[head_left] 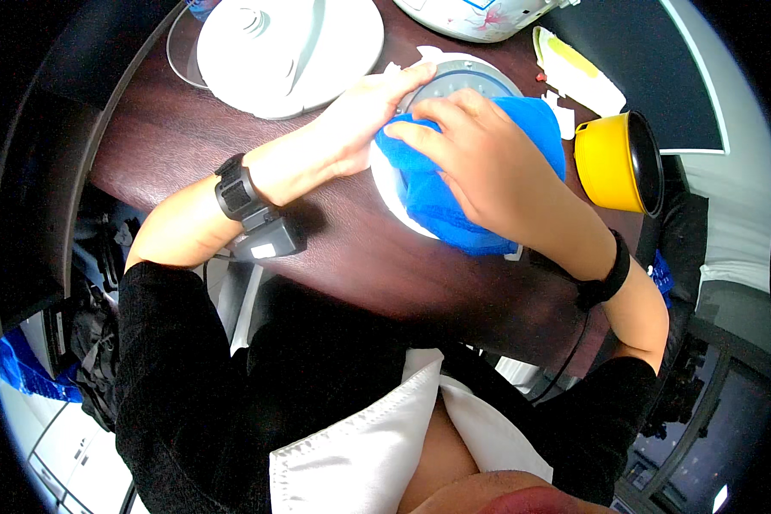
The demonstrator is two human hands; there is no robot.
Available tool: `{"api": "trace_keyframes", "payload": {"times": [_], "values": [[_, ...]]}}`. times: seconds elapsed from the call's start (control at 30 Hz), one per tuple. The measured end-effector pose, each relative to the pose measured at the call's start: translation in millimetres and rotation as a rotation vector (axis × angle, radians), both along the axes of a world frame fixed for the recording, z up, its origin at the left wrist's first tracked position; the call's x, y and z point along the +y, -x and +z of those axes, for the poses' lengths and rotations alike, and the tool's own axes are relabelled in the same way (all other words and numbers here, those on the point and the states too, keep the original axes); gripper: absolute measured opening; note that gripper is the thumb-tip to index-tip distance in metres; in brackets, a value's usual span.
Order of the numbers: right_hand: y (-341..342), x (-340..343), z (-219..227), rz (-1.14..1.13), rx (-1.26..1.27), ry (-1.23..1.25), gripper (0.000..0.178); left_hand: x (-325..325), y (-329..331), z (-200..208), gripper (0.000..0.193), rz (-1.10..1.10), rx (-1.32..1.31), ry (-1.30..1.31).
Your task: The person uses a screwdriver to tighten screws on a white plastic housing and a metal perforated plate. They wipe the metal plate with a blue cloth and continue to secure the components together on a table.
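A round white appliance part with a grey, dimpled disc lies on the table in front of me, small tabs showing around its rim. My left hand grips its left edge, the thumb reaching over the rim; the other fingers are mostly hidden. A bright blue cloth drapes over the near and right side of the part, covering much of it. My right hand lies on top of the cloth with bent fingers gripping it, the fingertips near the grey disc.
On the dark brown table, a round white lid lies at the upper left. A white, flower-patterned cooker stands at the far edge. A yellow pot with a dark inside lies tipped at the right, near a white and yellow-green piece.
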State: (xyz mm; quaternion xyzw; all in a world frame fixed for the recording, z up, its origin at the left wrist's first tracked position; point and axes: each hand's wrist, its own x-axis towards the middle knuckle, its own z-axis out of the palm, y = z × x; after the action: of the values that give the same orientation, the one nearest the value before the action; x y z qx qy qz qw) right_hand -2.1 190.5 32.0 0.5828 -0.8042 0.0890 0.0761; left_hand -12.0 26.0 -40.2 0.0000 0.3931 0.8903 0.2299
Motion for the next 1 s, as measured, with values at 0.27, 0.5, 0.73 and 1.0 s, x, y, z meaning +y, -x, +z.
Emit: {"api": "trace_keyframes", "payload": {"times": [0.27,0.5,0.73,1.0], "values": [[-16.6,8.4,20.3,0.05,-0.143,-0.271,0.042,1.2,2.2,5.9,0.036,-0.006,0.047,-0.011],[23.0,10.4,10.1,-0.088,0.203,0.028,0.031,1.1,0.0,5.3,0.033,-0.003,-0.032,-0.045],[28.7,13.4,10.7,-0.208,0.222,0.04,0.033,2.1,2.8,5.3,0.033,0.036,-0.037,-0.073],[25.0,7.3,9.0,-0.118,0.211,0.007,0.031,1.6,0.1,4.3,0.034,0.057,-0.073,-0.014]]}}
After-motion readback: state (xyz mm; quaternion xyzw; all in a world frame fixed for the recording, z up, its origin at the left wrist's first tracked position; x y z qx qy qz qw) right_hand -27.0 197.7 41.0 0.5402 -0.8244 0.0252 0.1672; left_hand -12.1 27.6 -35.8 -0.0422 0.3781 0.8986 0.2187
